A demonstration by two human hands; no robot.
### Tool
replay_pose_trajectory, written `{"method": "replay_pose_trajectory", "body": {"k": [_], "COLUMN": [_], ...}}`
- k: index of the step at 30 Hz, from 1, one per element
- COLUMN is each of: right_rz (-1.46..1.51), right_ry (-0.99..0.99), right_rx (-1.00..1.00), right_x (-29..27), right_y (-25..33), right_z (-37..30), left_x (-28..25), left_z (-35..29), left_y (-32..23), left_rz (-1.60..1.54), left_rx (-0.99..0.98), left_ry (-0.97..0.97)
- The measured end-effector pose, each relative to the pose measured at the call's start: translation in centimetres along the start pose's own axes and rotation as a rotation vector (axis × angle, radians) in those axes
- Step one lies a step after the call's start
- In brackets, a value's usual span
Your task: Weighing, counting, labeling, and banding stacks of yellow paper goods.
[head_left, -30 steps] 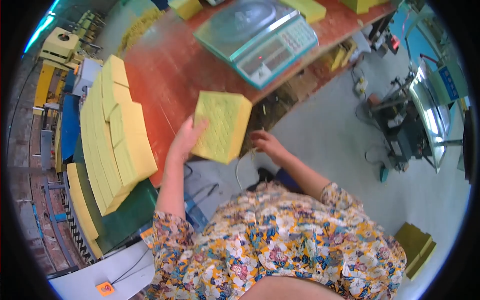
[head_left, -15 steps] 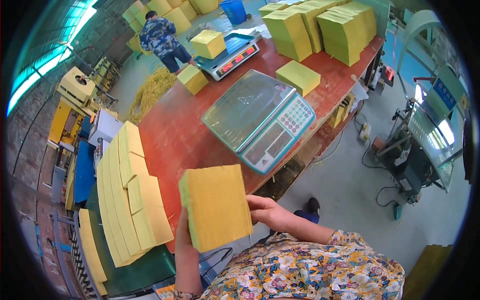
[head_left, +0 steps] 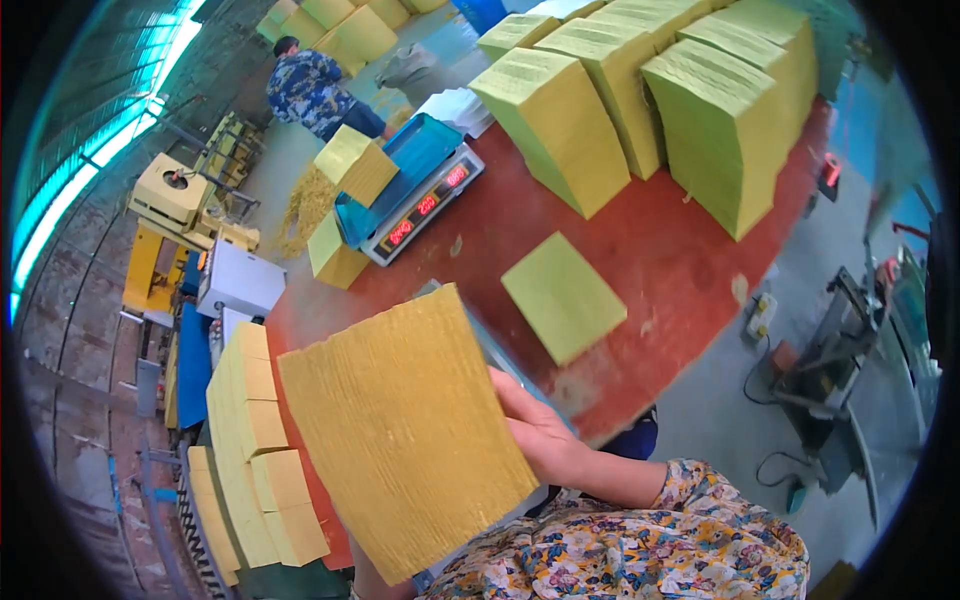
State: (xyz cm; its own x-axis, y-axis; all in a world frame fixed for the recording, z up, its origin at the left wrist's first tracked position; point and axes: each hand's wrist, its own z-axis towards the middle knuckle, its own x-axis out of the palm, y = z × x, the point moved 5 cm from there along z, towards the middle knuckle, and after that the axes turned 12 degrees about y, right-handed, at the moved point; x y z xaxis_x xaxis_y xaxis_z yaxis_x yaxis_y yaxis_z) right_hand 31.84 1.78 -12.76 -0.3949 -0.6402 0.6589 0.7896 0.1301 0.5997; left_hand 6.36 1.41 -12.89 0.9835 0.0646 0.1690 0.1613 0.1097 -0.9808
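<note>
Mid-frame, right hand [head_left: 545, 435] grips a yellow paper stack [head_left: 410, 430]; left hand's hidden, can't tell. Loose squeeze could spill sheets.

My block [head_left: 410, 435] was yellow, finely lined; my sleeve [head_left: 692, 490], floral; the tabletop [head_left: 670, 325], red; the far scale tray [head_left: 420, 150], blue.

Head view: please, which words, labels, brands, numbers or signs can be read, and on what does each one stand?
Digital scale: three groups of red lit digits, not copied here; any print around them is too small to read.
Held yellow paper stack: no text visible.
White box: nothing readable.
</note>
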Motion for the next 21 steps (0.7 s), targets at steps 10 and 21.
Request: {"method": "replay_pose_trajectory", "body": {"k": [10, 21], "right_rz": [0.268, -0.276], "right_ry": [-0.13, -0.137], "right_rx": [0.1, 0.129], "right_x": [-10.7, -13.3], "right_y": [6.8, 10.3], "right_z": [1.4, 4.1], "left_x": [16.4, 19.2], "left_z": [7.9, 5.8], "left_y": [-1.4, -4.0], "left_rz": [0.4, 1.053], "left_rx": [0.184, 0.173], "left_ry": [-0.18, -0.254]}}
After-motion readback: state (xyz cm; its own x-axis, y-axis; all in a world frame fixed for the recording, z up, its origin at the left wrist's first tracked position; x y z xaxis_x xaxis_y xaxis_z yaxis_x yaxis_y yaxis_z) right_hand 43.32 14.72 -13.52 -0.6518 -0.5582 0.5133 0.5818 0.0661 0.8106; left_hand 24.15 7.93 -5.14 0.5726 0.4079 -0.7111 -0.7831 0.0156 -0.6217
